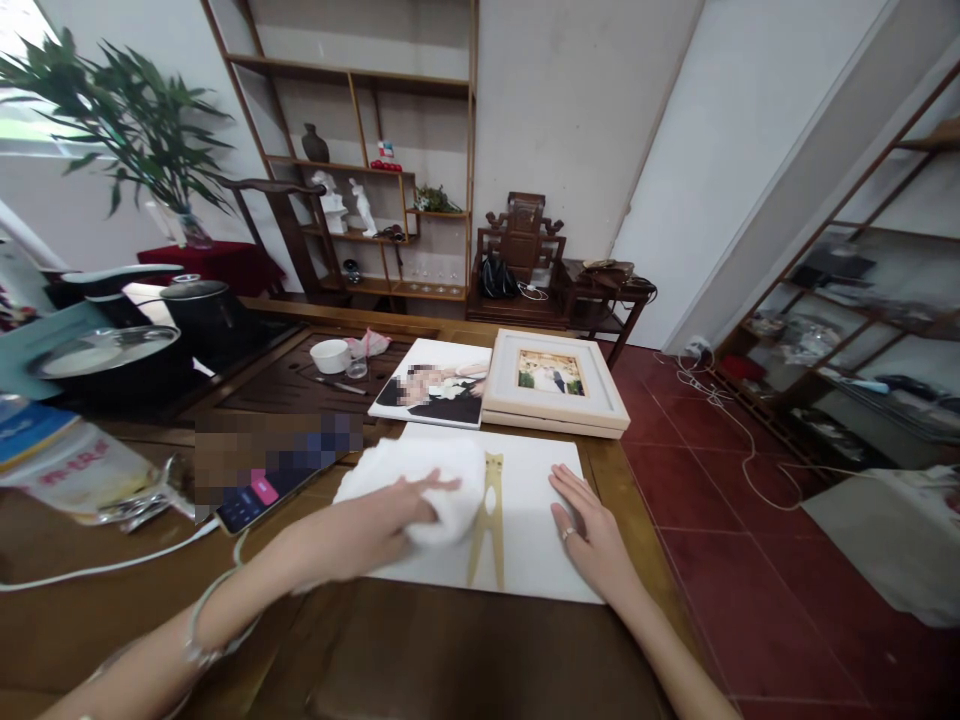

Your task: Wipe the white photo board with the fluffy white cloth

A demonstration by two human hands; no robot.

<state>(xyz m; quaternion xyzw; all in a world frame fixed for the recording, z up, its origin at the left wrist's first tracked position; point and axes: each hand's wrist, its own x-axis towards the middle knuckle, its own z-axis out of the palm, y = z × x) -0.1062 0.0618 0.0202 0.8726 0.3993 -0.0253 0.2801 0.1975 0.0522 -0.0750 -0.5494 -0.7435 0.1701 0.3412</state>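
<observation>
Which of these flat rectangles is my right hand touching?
The white rectangular board with a gold shape; your right hand rests on it. The white-edged photo panel and pale wooden picture frame lie beyond, untouched.

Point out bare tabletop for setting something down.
Bare table lies on the near side of the white board, and between the white cable and left forearm. Crowded: phone, package and pot at left; framed photo beyond the board.

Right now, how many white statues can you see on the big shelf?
2: a bust on the left and a slim figure just right of it, both on the big shelf. More may be hidden behind the dark chair.
</observation>
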